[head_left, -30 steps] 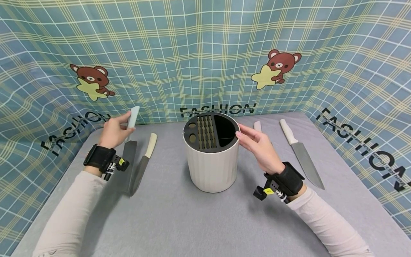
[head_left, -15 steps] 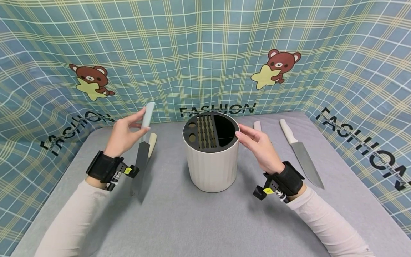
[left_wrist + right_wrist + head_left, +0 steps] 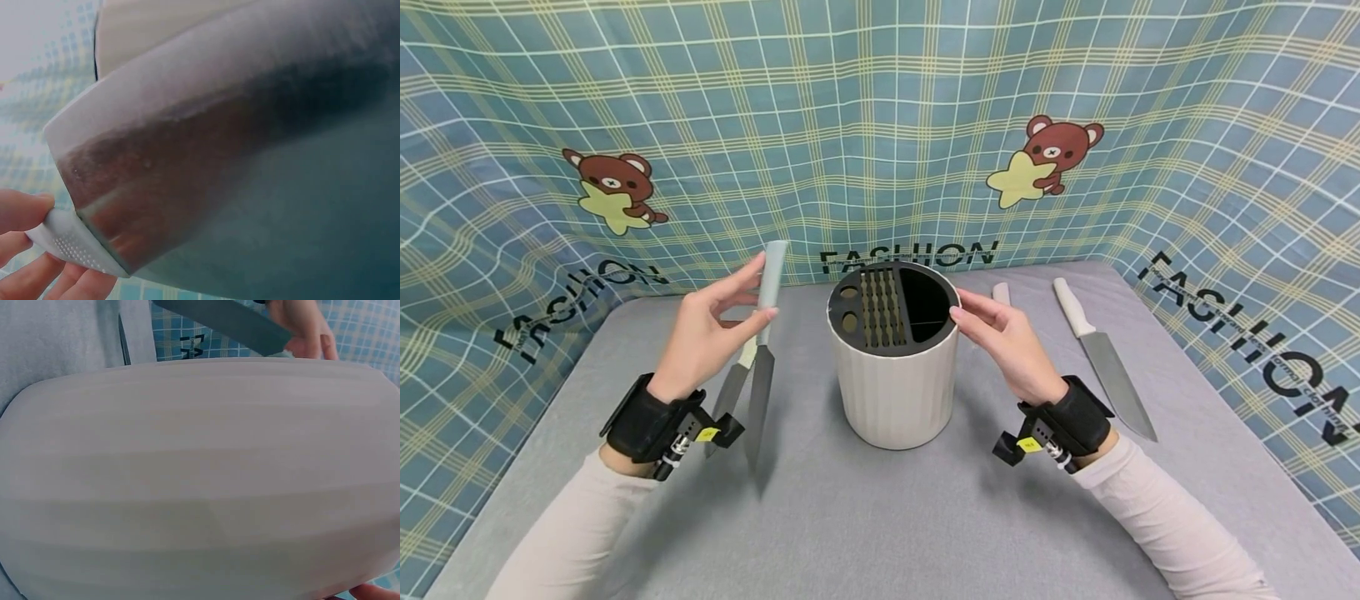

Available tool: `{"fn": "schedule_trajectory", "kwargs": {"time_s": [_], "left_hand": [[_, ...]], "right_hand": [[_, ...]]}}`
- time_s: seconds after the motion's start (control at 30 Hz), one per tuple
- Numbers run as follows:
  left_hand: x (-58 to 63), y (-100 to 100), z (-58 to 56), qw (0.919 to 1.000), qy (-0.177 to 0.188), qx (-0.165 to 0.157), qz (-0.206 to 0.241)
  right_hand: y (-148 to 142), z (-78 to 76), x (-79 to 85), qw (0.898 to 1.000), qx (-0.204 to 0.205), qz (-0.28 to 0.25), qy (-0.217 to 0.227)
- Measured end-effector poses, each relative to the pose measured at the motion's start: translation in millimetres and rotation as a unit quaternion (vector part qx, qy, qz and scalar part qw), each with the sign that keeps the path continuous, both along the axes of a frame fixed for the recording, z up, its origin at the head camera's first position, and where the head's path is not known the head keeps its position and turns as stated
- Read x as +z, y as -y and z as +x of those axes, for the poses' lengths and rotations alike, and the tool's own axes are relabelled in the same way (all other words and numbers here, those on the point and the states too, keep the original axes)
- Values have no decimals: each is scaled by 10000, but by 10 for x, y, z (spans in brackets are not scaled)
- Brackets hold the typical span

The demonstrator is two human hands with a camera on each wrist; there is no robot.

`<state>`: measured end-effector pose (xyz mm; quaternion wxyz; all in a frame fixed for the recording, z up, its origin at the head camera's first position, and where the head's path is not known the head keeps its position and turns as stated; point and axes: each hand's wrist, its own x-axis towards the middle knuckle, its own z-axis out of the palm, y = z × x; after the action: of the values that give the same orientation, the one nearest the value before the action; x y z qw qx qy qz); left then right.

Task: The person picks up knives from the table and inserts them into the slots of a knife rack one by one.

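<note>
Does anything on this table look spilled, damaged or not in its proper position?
Nothing stands out: I see no spill or damage. The white holder stands upright, with the right hand at its rim; the left hand holds a knife, blade down.

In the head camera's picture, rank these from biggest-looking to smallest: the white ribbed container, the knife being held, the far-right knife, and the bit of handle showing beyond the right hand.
1. White ribbed container
2. Held knife and far-right knife: too alike to rank
3. Handle bit
</note>
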<state>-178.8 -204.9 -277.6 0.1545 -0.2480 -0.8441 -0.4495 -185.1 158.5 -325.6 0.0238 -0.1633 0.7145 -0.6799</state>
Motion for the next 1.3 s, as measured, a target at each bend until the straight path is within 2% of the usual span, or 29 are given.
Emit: {"fn": "schedule_trajectory", "kwargs": {"time_s": [0.1,0.23,0.4,0.67,0.9,1.17,1.3], "left_hand": [[56,-81,89,9999,-76,-16,100],[82,-143,138,9989,-122,-171,422],[133,-248,215,9974,-120,-294,654],[205,-436,307,9930,-97,-631,991],[210,-590,321,9885,-94,-1019,1113],[231,-791,308,9817,-276,-1453,1199],[228,-878,310,9791,-308,-1586,1237]], "right_hand": [[-2,-10,14,10000,-65,51,-41],[-8,-22,59,9996,-176,171,-157],[0,-13,195,9988,-176,45,-457],[113,8,481,9953,144,-152,-941],[224,47,662,9936,438,-102,-1032],[408,119,724,9865,1198,23,-1115],[485,131,733,9858,1290,146,-1066]]}}
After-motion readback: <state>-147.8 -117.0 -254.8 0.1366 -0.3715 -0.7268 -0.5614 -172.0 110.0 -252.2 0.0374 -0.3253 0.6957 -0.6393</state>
